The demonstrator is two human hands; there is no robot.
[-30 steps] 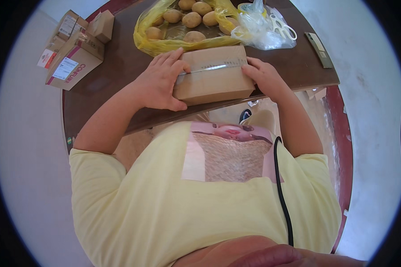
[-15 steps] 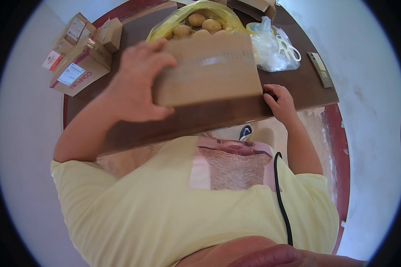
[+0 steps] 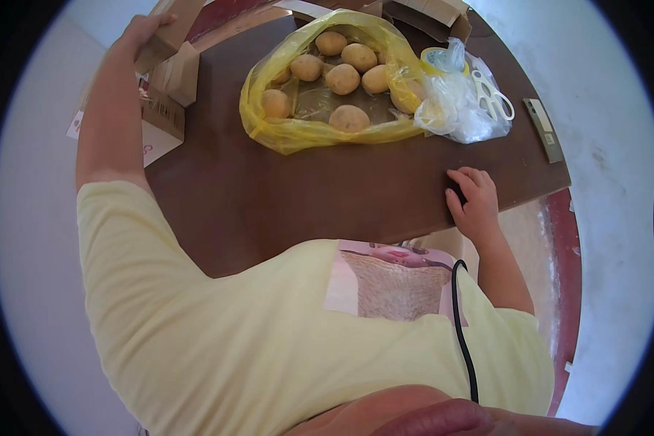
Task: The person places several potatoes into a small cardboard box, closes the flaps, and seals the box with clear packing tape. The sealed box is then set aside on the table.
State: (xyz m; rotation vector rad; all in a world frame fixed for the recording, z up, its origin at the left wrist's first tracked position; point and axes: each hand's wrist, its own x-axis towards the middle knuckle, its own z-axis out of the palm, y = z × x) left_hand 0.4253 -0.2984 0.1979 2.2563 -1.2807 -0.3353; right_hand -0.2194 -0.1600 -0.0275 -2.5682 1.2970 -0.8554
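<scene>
At the far left, my left hand [image 3: 144, 35] is closed on a brown cardboard box [image 3: 176, 30], holding it above the other cartons there. Part of that box runs out of the picture's top. My right hand [image 3: 475, 202] rests on the near right part of the brown table [image 3: 305, 196], fingers slightly bent and apart, nothing in it. Beyond it, in the middle of the table, a yellow plastic bag [image 3: 283, 142] lies spread wide with several potatoes [image 3: 342, 79] inside.
Below the held box stand a small carton [image 3: 179, 76] and a larger carton [image 3: 162, 123], partly hidden by my left arm. Right of the potatoes lie a clear plastic bag [image 3: 461, 116], a tape roll [image 3: 443, 62], white-handled scissors [image 3: 492, 97] and a flat narrow box [image 3: 543, 131]. An open carton [image 3: 425, 16] sits behind.
My left hand has carried the cardboard box from the front of the potatoes to the far left, above the cartons. My right hand stays on the table, no longer beside the box.
</scene>
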